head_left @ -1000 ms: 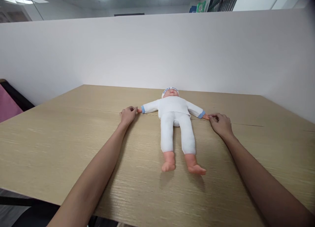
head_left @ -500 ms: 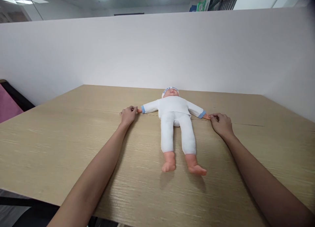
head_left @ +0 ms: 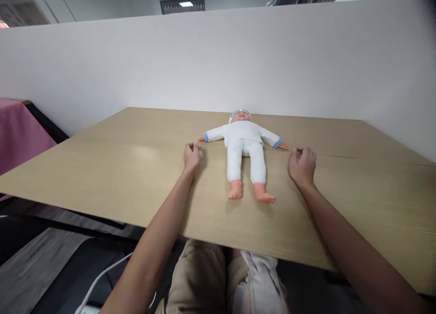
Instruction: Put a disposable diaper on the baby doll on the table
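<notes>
A baby doll in a white top and trousers lies on its back on the wooden table, arms spread and feet towards me. Its sleeves have blue cuffs, and a white headband with blue lettering crosses its head. My left hand is closed with curled fingers on the table, just in front of the doll's hand on the left and apart from it. On the other side, my right hand rests closed beside the doll's other hand, with a small gap between them. Nothing shows in either hand.
A white partition rises behind the table. Pink cloth hangs over something dark at the left. Below the front edge are my legs, a white cloth on my lap and a white cable.
Both hands have let go of the doll's hands and drawn back slightly towards me, fingers curled. The doll keeps its pose. My view has tilted down, bringing my lap into sight.
</notes>
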The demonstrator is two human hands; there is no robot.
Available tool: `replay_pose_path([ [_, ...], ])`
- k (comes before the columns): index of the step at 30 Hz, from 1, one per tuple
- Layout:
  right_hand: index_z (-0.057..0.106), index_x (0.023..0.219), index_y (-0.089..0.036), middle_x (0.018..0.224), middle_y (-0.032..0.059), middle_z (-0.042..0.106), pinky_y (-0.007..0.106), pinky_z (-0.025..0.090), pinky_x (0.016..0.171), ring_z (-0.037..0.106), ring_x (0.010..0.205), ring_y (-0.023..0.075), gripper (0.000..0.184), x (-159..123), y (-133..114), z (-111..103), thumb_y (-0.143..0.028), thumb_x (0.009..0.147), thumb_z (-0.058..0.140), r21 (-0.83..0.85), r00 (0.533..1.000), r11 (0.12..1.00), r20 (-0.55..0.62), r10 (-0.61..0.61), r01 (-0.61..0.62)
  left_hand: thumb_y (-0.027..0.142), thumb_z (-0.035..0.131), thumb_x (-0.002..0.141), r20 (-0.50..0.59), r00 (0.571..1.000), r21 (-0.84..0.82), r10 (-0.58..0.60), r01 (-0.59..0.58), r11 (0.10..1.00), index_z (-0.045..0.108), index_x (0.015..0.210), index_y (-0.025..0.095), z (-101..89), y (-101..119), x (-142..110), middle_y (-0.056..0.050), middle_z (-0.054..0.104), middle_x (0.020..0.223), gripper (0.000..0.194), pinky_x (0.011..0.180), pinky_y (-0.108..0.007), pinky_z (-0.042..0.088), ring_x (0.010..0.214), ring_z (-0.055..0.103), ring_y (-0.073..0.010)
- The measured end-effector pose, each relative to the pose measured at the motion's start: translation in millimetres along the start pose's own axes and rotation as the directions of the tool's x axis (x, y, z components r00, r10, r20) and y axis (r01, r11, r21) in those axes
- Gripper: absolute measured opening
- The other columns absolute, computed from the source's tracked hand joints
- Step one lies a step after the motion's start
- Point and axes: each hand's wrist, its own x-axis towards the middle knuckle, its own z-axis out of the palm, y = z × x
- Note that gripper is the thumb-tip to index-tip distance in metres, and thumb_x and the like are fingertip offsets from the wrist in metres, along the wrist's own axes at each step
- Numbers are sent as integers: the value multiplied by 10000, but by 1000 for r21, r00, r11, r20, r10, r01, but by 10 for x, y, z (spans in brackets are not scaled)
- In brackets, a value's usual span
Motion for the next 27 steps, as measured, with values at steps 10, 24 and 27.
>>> replay_pose_path([
  [10,647,1152,-220,1109,101,748,406,563,908,700,952,231,262,-1724,-982,-1385,-469,1103,582,234,977,972,207,-59,9,329,607,1085,480,682,-145,552,-558,817,674,1378,356,-1314,-97,-3278,-96,755,1297,302,1152,-521,493,1236,664,-312],
  [24,574,849,-255,818,9,657,325,471,774,661,795,208,345,-4178,-908,-1996,-314,1176,481,287,762,958,617,-195,13,603,474,926,-36,934,726,-354,268,633,681,942,269,-3464,-2702,-3928,-112,812,1060,392,936,-472,547,1059,732,-389],
  [27,549,833,-252,819,6,650,333,446,782,651,801,208,350,-4218,-1034,-1970,-291,1174,477,286,749,957,622,-230,57,536,423,966,-165,898,840,-407,344,420,673,887,249,-3514,-2703,-3693,-134,811,1040,389,938,-486,522,1116,734,-403],
])
